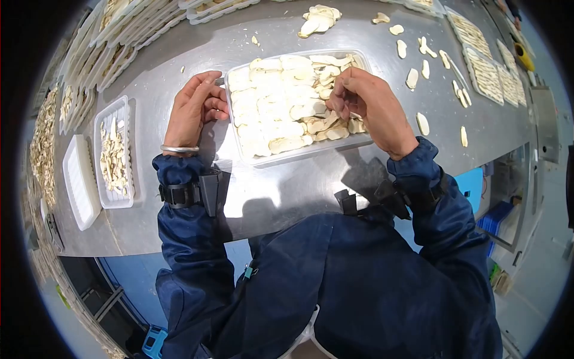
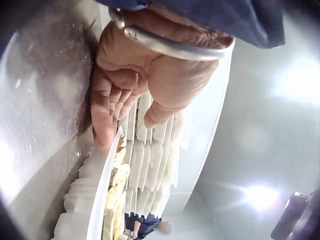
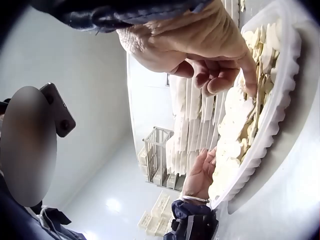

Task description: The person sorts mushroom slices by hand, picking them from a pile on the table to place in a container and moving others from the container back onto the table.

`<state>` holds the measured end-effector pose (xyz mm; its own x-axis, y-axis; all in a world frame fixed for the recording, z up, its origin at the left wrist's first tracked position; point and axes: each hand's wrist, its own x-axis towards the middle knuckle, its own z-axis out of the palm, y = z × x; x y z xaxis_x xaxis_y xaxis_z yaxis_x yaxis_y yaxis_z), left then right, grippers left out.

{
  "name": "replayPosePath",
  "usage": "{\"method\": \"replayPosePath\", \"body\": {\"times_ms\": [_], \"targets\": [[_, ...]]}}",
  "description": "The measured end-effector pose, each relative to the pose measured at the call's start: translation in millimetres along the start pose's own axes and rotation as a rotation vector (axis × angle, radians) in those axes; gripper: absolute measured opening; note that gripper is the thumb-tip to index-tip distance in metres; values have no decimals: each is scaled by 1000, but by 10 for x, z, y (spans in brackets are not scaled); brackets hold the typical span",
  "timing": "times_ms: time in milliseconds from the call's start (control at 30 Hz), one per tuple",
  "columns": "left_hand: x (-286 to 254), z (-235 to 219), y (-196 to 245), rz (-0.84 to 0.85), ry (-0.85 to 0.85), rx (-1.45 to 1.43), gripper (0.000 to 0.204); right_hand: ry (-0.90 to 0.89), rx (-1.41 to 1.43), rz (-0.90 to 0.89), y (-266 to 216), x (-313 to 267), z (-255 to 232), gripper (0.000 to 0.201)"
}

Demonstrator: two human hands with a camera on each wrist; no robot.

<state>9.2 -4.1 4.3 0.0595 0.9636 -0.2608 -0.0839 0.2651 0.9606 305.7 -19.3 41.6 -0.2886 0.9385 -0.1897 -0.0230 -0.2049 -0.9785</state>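
Note:
A clear plastic tray (image 1: pixel 263 160) full of pale mushroom slices (image 1: pixel 281 90) lies in front of me. On its left the slices form neat overlapping rows; toward the right they lie looser. My right hand (image 1: pixel 373 105) is over the right part of the tray. In the right wrist view, the index finger of that right hand (image 3: pixel 200 45) reaches down straight onto the slices (image 3: pixel 235 117), its other fingers bent and apart from them. Beside the tray's left edge is my left hand (image 1: pixel 194 107), fingers loosely bent, a fingertip right at the tray rim (image 2: pixel 102 200) in the left wrist view.
Loose slices (image 1: pixel 412 78) and a small pile (image 1: pixel 318 21) lie on the metal table (image 1: pixel 173 233). At left stand a partly filled tray (image 1: pixel 116 200) and a white tray (image 1: pixel 81 179). Stacked filled trays (image 1: pixel 107 54) line the back left; more trays (image 1: pixel 484 75) sit at right.

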Motion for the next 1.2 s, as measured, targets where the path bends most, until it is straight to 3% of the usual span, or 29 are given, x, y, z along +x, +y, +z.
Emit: {"method": "replayPosePath", "body": {"times_ms": [267,567,733,800,933,1200], "targets": [[9,-12,-11,4,-2,16,30,-18,-28,-114,5,42,-36,22],[-32,21,37,4,52,97,33,-71,-121,-40,-40,-24,-80,23],[-183,-76,299,324,277,301,23,-84,-68,-30,-22,-25,-101,23],[-337,53,521,334,30,160,31,-87,-68,-28,-13,-24,-118,23],[-430,440,680,173,-421,-70,46,-95,3,-5,3,-5,-117,24],[-210,785,600,-26,-448,46,52,-102,25,-8,-15,2,-103,24]]}}
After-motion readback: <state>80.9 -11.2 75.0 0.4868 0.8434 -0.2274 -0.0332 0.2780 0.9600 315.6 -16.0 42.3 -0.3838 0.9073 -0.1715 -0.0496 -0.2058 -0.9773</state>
